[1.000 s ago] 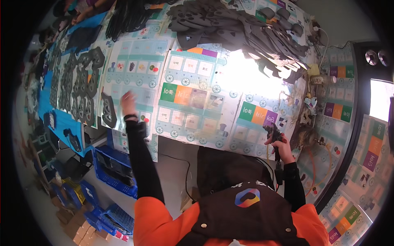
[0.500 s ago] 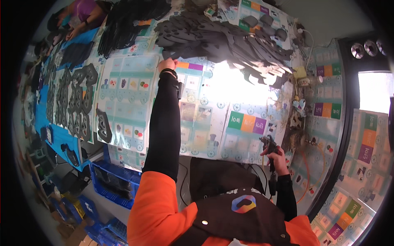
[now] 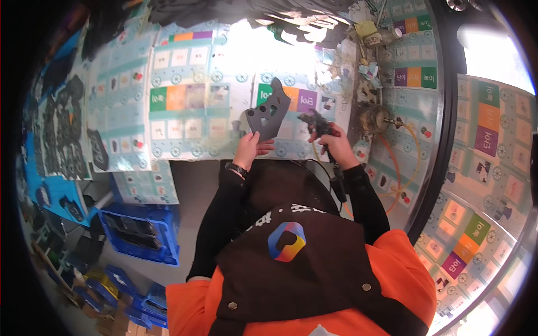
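Near the front edge of the table, my left hand [image 3: 252, 152] pinches a flat dark grey curved piece [image 3: 270, 113] with several cut-out holes by its lower end. The piece is raised, its narrow tip pointing away from me. To its right, my right hand [image 3: 339, 147] is wrapped round a dark spray gun [image 3: 318, 124], its nozzle end toward the piece but apart from it. A hose hangs below the gun. Whether the trigger is pressed, I cannot tell.
A heap of similar dark pieces [image 3: 190, 12] covers the table's far side; more lie in rows [image 3: 70, 126] at left. One single piece [image 3: 98, 150] lies near the left edge. A blue crate [image 3: 171, 241] stands on the floor. A grimy round fitting [image 3: 374, 119] with hoses is at right.
My left hand has come back from the far heap with one dark piece in it. My right hand has brought the spray gun up toward that piece. The view has shifted too.
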{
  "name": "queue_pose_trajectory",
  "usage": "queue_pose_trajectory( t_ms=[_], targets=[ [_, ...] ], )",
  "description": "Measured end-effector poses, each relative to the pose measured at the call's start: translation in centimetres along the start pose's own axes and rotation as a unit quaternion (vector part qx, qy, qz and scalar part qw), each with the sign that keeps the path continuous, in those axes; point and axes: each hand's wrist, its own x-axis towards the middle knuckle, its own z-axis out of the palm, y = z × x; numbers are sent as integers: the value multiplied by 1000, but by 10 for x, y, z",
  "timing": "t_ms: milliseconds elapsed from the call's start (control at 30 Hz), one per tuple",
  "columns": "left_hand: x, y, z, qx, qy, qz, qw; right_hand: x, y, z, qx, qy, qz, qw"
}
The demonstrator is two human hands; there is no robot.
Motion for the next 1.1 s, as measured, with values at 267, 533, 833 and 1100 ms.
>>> queue_pose_trajectory(
  t_ms=[267, 533, 833, 1100],
  targets=[
    [31, -68, -9, 148, 17, -9, 989, -3, 34, 21, -55, -87, 66, 992],
    [11, -57, 5, 291, 30, 21, 956, -1, 56, 40, -89, -93, 87, 988],
    [10, -55, 6, 276, 43, 25, 960, 9, 64, 40, -98, -66, 81, 990],
    [13, -57, 4, 256, 53, 10, 965, 16, 70, 43, -93, -105, 75, 987]
  ],
)
